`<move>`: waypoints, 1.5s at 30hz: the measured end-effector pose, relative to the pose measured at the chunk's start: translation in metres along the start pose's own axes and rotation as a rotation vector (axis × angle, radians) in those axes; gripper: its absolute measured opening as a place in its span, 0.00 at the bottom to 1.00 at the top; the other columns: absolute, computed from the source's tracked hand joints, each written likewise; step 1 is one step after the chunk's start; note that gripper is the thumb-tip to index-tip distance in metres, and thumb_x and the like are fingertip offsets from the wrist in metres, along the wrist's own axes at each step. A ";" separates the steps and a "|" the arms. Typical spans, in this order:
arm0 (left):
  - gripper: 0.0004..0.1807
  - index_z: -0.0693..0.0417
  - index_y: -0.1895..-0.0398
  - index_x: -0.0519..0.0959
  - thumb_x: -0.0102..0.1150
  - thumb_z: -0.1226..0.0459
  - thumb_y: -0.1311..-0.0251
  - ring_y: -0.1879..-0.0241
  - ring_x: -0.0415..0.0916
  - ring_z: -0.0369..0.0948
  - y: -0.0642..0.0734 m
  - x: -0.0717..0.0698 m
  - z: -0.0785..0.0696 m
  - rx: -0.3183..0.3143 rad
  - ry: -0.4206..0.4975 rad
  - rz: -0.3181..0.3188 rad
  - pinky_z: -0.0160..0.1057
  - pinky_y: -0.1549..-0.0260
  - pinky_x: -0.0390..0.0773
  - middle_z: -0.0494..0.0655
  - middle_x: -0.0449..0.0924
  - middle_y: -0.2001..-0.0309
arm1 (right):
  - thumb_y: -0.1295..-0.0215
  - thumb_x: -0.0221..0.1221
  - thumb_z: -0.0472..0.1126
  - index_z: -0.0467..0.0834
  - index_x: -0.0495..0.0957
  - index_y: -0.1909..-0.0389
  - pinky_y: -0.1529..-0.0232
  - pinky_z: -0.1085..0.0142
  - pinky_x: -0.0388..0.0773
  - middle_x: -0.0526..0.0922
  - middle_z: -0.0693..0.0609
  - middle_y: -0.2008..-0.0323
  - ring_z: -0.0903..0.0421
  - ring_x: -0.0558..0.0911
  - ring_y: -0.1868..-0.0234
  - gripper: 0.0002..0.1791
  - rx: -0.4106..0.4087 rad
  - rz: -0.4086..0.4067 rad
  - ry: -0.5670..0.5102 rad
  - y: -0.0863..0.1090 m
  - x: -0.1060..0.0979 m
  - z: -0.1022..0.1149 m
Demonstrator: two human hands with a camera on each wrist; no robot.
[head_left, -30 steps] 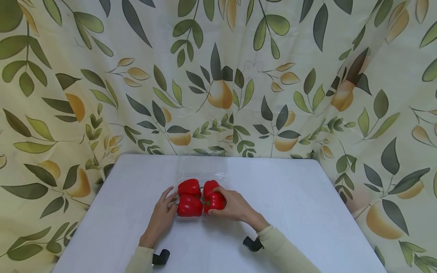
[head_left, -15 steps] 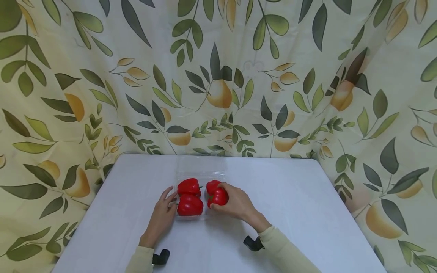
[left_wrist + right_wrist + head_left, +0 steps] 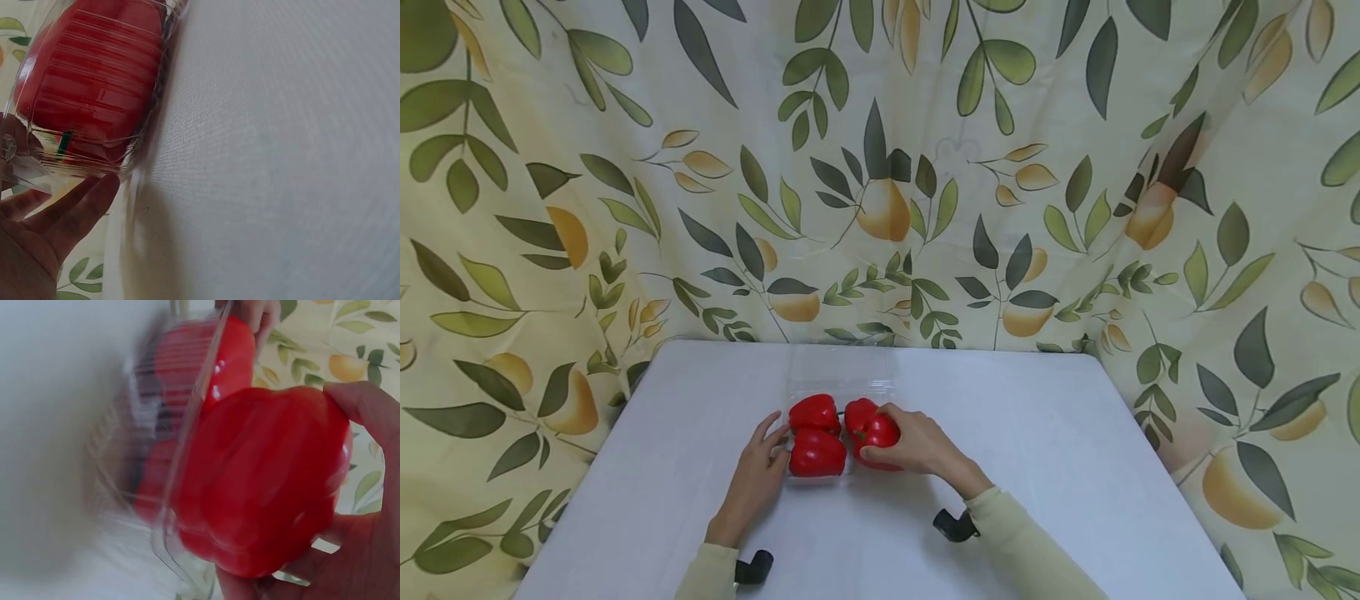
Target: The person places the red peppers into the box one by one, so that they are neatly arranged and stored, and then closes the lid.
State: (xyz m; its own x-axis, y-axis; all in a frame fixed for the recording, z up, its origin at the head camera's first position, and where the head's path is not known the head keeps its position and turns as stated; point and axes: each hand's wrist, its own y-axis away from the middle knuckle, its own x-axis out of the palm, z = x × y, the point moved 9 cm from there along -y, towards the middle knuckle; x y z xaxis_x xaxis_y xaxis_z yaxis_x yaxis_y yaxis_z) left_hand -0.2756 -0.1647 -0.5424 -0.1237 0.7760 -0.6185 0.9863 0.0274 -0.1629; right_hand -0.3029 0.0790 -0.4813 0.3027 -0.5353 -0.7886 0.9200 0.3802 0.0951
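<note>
A clear plastic clamshell box (image 3: 94, 165) stands on the table with its lid laid back. On its left side lie two red bell peppers, one behind (image 3: 812, 413) and one in front (image 3: 817, 453). Another red bell pepper (image 3: 856, 410) is at the back right. My right hand (image 3: 917, 446) grips a red bell pepper (image 3: 262, 481), thumb and fingers spread around it, by the box's right rim; in the right wrist view it overlaps that rim. My left hand (image 3: 760, 471) touches the box's left wall with mostly straight fingers (image 3: 81, 212).
The transparent lid (image 3: 841, 367) lies flat behind the box on the white table (image 3: 1000, 417). A patterned curtain (image 3: 880, 167) hangs along the table's back and sides. Black wrist mounts (image 3: 955, 525) stick out from both sleeves.
The pepper in my right hand has risen from the box's front right and shifted slightly right, turning in the grasp. My left hand has stayed at the left wall.
</note>
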 end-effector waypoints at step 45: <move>0.26 0.54 0.33 0.72 0.57 0.64 0.36 0.42 0.79 0.47 0.000 -0.001 0.001 -0.010 -0.008 0.009 0.44 0.49 0.84 0.49 0.67 0.30 | 0.53 0.70 0.61 0.50 0.74 0.44 0.65 0.60 0.86 0.82 0.50 0.51 0.50 0.79 0.52 0.36 0.111 -0.029 -0.093 -0.009 -0.013 -0.004</move>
State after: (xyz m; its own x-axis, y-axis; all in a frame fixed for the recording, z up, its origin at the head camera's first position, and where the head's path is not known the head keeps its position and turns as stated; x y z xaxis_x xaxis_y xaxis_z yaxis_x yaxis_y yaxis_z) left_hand -0.2752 -0.1662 -0.5429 -0.1153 0.7712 -0.6260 0.9884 0.0264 -0.1495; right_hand -0.3158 0.0861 -0.4745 0.2927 -0.6146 -0.7325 0.9490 0.2807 0.1437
